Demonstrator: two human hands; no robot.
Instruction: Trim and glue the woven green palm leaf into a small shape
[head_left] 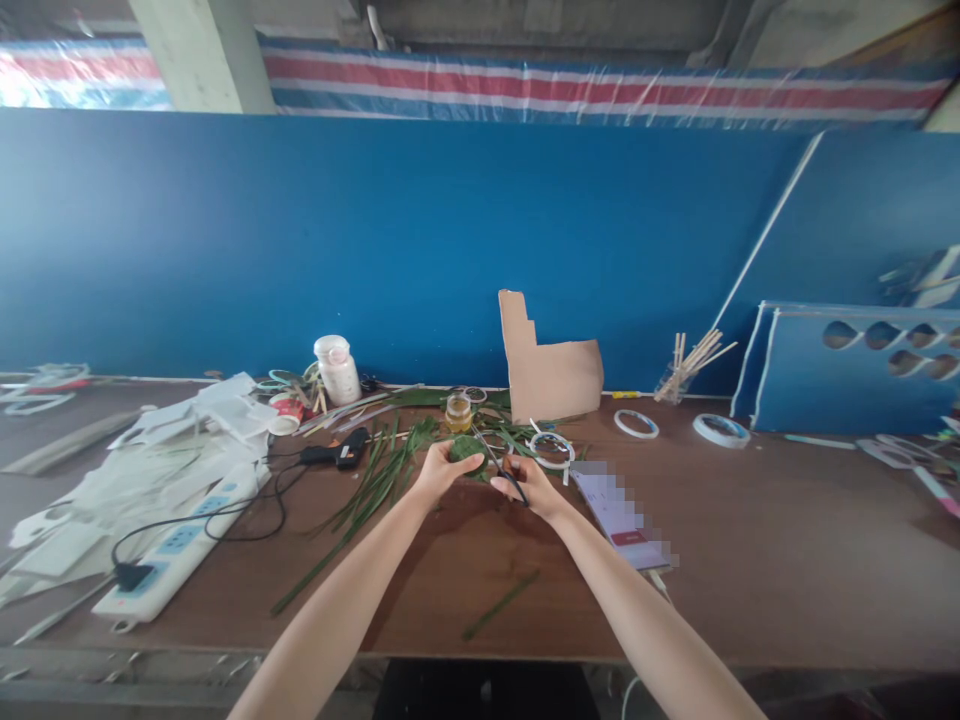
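Observation:
My left hand [442, 470] is closed around a round green piece made of leaf strips [468, 453], with the thumb across its front. My right hand [534, 487] grips a pair of scissors [513, 484] by the dark handles. Their blades point up and left, close against the right side of the green piece; whether they touch it I cannot tell. Long green leaf strips [375, 470] lie to the left and behind my hands. A small glass jar [458, 413] with yellowish contents stands just behind the green piece.
At left lie a glue gun [337, 450], a power strip [180, 545] with a black cable, and a heap of white scraps [165, 450]. A cardboard cutout [559, 375] leans on the blue partition. Tape rolls [636, 424] and a phone [619, 520] are at right.

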